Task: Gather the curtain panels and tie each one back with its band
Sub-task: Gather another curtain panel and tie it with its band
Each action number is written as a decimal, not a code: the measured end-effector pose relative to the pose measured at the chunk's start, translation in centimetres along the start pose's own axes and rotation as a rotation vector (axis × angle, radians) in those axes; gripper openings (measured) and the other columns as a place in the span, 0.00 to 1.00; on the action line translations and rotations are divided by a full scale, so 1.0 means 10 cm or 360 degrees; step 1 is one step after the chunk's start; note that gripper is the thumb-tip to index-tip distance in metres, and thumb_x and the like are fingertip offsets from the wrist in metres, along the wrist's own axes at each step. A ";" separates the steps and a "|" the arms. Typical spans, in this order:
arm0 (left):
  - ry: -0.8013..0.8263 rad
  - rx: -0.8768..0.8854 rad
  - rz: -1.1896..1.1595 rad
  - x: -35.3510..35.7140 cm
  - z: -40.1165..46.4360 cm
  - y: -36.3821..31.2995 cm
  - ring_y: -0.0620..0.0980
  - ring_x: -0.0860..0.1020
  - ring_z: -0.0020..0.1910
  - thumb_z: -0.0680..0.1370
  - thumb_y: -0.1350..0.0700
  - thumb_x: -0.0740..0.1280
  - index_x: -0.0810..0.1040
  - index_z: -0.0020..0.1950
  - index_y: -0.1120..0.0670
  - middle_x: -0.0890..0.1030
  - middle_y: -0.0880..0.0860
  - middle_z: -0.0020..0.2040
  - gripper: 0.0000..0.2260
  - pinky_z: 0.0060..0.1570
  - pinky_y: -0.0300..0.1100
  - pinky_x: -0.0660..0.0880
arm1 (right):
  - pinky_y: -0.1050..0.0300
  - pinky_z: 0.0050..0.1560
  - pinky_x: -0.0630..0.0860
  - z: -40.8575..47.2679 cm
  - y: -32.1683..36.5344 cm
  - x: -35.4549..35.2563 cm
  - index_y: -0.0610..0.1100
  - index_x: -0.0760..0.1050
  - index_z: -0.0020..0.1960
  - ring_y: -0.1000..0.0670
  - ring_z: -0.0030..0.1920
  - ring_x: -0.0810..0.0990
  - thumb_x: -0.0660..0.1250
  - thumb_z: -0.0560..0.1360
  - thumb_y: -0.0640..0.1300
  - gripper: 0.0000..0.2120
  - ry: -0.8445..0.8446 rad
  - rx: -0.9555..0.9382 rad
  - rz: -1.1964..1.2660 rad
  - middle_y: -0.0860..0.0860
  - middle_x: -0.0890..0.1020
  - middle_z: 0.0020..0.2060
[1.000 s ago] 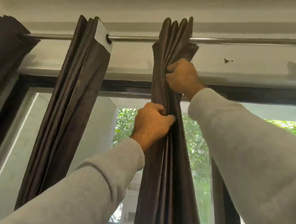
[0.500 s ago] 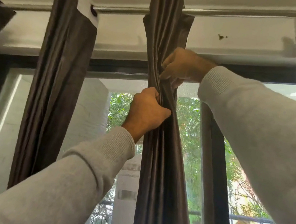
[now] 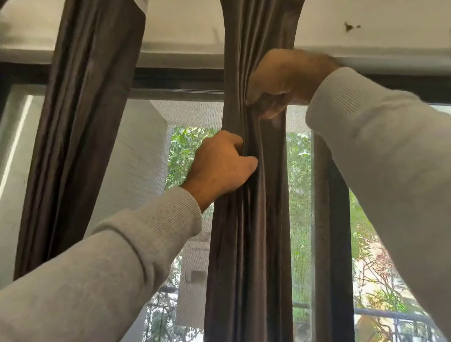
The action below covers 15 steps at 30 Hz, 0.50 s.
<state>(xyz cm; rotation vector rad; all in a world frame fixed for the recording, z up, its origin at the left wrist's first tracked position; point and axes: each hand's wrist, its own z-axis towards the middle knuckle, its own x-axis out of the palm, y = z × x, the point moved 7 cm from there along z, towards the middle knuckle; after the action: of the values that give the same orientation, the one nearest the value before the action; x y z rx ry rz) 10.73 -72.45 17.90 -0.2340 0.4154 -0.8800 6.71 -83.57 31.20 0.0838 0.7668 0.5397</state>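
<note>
Plainly, both hands (image 3: 220,164) (image 3: 284,79) grip the unlabelled curtain panel (image 3: 250,243).

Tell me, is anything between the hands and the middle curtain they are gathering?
Nothing visible. The left hand grips the folds of the middle curtain panel directly, and the right hand pinches them higher up. No tie band is in view.
</note>
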 end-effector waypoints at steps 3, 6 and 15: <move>0.0059 -0.0083 -0.0204 0.07 -0.07 0.12 0.64 0.85 0.44 0.70 0.40 0.65 0.83 0.49 0.57 0.86 0.58 0.42 0.21 0.48 0.62 0.85 | 0.48 0.51 0.86 -0.01 -0.03 0.07 0.39 0.81 0.46 0.43 0.46 0.89 0.71 0.79 0.33 0.04 0.0073 -0.0097 0.0093 0.42 0.88 0.43; 0.0119 -0.0265 -0.0581 0.19 -0.14 0.29 0.67 0.85 0.50 0.68 0.28 0.69 0.77 0.49 0.60 0.84 0.64 0.46 0.34 0.54 0.68 0.84 | 0.51 0.47 0.83 -0.02 -0.13 0.11 0.41 0.82 0.43 0.44 0.45 0.87 0.71 0.77 0.34 0.06 0.0095 -0.0152 0.0000 0.45 0.88 0.39; 0.0102 -0.0462 -0.0763 0.34 -0.25 0.56 0.57 0.89 0.42 0.71 0.61 0.81 0.87 0.42 0.54 0.89 0.56 0.43 0.05 0.49 0.56 0.87 | 0.47 0.50 0.84 -0.15 -0.78 0.31 0.47 0.82 0.43 0.50 0.43 0.87 0.77 0.74 0.37 0.07 -0.0092 -0.0088 0.0490 0.48 0.89 0.43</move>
<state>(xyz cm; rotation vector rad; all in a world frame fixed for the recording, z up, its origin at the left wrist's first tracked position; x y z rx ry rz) 15.47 -71.72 12.71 -0.5903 0.5592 -1.2990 10.89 -88.91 26.09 0.1670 0.6857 0.8470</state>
